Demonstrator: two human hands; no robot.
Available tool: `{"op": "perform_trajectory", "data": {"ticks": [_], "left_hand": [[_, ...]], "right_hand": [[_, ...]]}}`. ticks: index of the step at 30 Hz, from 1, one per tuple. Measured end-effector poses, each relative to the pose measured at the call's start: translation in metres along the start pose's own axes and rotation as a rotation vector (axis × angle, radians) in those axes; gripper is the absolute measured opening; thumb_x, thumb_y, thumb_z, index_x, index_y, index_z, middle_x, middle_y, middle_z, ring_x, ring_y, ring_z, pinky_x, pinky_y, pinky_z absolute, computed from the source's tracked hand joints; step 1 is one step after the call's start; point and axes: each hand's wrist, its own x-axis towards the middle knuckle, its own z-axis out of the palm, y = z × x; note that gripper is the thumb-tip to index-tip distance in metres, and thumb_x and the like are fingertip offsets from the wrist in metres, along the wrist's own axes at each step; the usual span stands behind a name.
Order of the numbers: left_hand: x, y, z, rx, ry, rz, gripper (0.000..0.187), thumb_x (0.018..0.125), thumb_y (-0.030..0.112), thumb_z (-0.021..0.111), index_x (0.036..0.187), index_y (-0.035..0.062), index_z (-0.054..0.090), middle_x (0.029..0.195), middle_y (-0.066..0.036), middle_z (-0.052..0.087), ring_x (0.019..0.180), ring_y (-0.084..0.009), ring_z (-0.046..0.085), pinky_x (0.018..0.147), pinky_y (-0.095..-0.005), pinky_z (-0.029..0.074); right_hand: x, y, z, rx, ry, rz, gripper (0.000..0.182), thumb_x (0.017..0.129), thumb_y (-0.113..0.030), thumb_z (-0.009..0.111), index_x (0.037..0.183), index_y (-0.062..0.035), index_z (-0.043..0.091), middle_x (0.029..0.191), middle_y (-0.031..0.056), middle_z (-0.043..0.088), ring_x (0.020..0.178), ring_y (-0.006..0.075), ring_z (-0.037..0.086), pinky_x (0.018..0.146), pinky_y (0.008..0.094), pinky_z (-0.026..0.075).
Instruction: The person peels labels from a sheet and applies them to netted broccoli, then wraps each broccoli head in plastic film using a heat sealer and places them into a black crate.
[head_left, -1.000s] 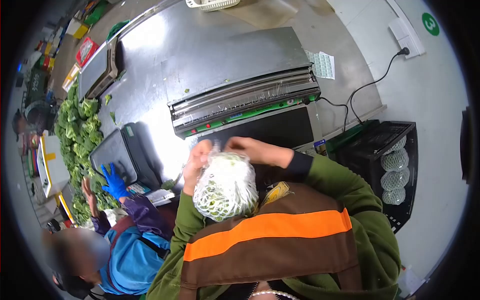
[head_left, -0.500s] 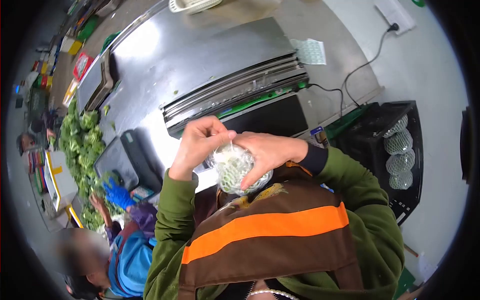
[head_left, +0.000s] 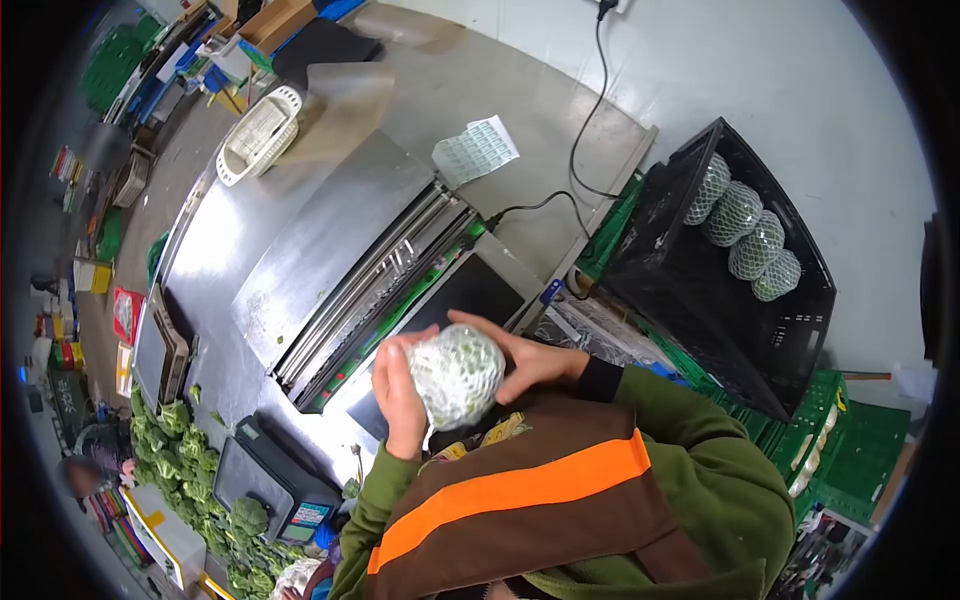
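Between my hands, in front of my apron, is a round pale-green vegetable head [head_left: 457, 376] in white foam netting and clear film. My left hand [head_left: 402, 395] cups its left side. My right hand [head_left: 537, 362] holds its right side, thumb low and fingers along the upper edge. Just beyond my hands lies the film-wrapping machine [head_left: 385, 285] with metal rollers and a dark plate. At the right, a tilted black crate [head_left: 690, 290] contains several similar netted heads [head_left: 757, 245].
Left of me are a scale [head_left: 255, 480] and a heap of broccoli [head_left: 175, 450]. A white basket [head_left: 258, 135] and label sheet [head_left: 476, 150] lie on the steel table [head_left: 215, 260]. A power cable [head_left: 575, 150] runs at the back. Green crates [head_left: 850, 450] stand right.
My view has swung right, bringing the black crate closer. My left hand has left its pinch at the wrap's top and now cups the head, which has been turned over in my hands.
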Motion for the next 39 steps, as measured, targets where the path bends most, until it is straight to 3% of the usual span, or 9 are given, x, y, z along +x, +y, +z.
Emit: {"op": "perform_trajectory", "data": {"ticks": [6,13,17,20,21,22,24,26,39], "left_hand": [[0.056,0.035,0.07,0.152,-0.058,0.323,0.061,0.099,0.008,0.053,0.151,0.0012,0.022,0.146,-0.02,0.039,0.131,-0.0281,0.042,0.11,-0.0418,0.032],[0.016,0.015,0.062,0.181,0.166,0.172,0.029,0.096,0.002,0.058,0.125,0.0006,0.053,0.114,-0.008,0.061,0.099,-0.0146,0.061,0.083,-0.0263,0.049],[-0.016,0.004,0.043,0.159,0.329,0.108,0.014,0.097,0.006,0.06,0.11,0.0015,0.061,0.103,-0.005,0.064,0.089,-0.0109,0.063,0.075,-0.0238,0.05],[-0.038,0.002,0.028,0.169,0.415,0.081,0.012,0.096,0.005,0.061,0.107,0.0005,0.062,0.096,-0.005,0.065,0.088,-0.0113,0.063,0.077,-0.0247,0.051],[-0.048,0.001,0.022,0.171,0.476,0.055,0.012,0.095,0.005,0.062,0.106,0.0006,0.063,0.095,-0.005,0.065,0.087,-0.0111,0.064,0.077,-0.0248,0.051],[-0.055,-0.001,0.017,0.154,0.516,0.054,0.012,0.094,0.005,0.063,0.105,0.0005,0.064,0.094,-0.005,0.065,0.087,-0.0107,0.064,0.077,-0.0246,0.051],[-0.066,-0.008,0.005,0.13,0.608,0.07,0.011,0.093,0.005,0.064,0.103,0.0001,0.065,0.094,-0.005,0.064,0.085,-0.0097,0.063,0.076,-0.0239,0.051],[-0.071,-0.008,-0.006,0.094,0.696,0.107,0.011,0.093,0.004,0.064,0.102,-0.0003,0.066,0.096,-0.005,0.064,0.084,-0.0089,0.063,0.075,-0.0229,0.051],[-0.082,0.0,-0.187,-0.075,1.091,0.257,0.015,0.094,0.008,0.063,0.107,0.0003,0.065,0.09,-0.002,0.067,0.081,-0.008,0.062,0.073,-0.0235,0.051]], "right_hand": [[0.025,-0.065,-0.053,0.255,0.497,-0.37,0.088,0.078,-0.013,0.079,0.149,-0.0044,0.029,0.139,0.0121,0.048,0.131,0.0217,0.046,0.105,0.0355,0.043],[0.073,-0.17,-0.217,-0.871,1.552,-0.35,0.119,0.057,-0.052,0.089,0.147,-0.0017,0.029,0.138,0.0265,0.043,0.127,0.0377,0.047,0.101,0.0442,0.044],[0.047,-0.128,-0.317,-1.291,1.261,0.451,0.116,0.069,-0.071,0.071,0.148,0.001,0.028,0.145,0.0249,0.042,0.133,0.0429,0.041,0.112,0.0454,0.032],[0.046,-0.127,-0.327,-1.321,1.299,0.417,0.1,0.08,-0.069,0.062,0.15,-0.0051,0.033,0.147,0.0207,0.045,0.135,0.0351,0.043,0.114,0.0439,0.029],[0.01,-0.125,-0.393,-1.234,0.439,0.041,0.082,0.091,-0.06,0.054,0.148,-0.0032,0.037,0.147,0.0197,0.046,0.133,0.0307,0.046,0.115,0.0389,0.03],[0.028,-0.14,-0.361,-0.935,0.682,0.226,0.071,0.098,-0.054,0.047,0.147,-0.0027,0.04,0.149,0.0188,0.042,0.137,0.0276,0.04,0.116,0.0373,0.028],[0.041,-0.132,-0.489,-1.839,1.021,0.278,0.085,0.09,-0.061,0.057,0.145,0.0017,0.041,0.153,0.0251,0.033,0.143,0.0338,0.029,0.118,0.04,0.023],[0.08,-0.178,-0.38,-1.831,1.092,-0.33,0.08,0.087,-0.051,0.068,0.139,0.0058,0.047,0.143,0.0268,0.045,0.131,0.0392,0.045,0.113,0.0446,0.034],[0.239,-0.037,0.115,-1.331,-0.22,-0.363,0.016,0.086,-0.004,0.068,0.101,0.0019,0.067,0.095,0.0114,0.067,0.082,0.0182,0.066,0.076,0.0288,0.052]]}}
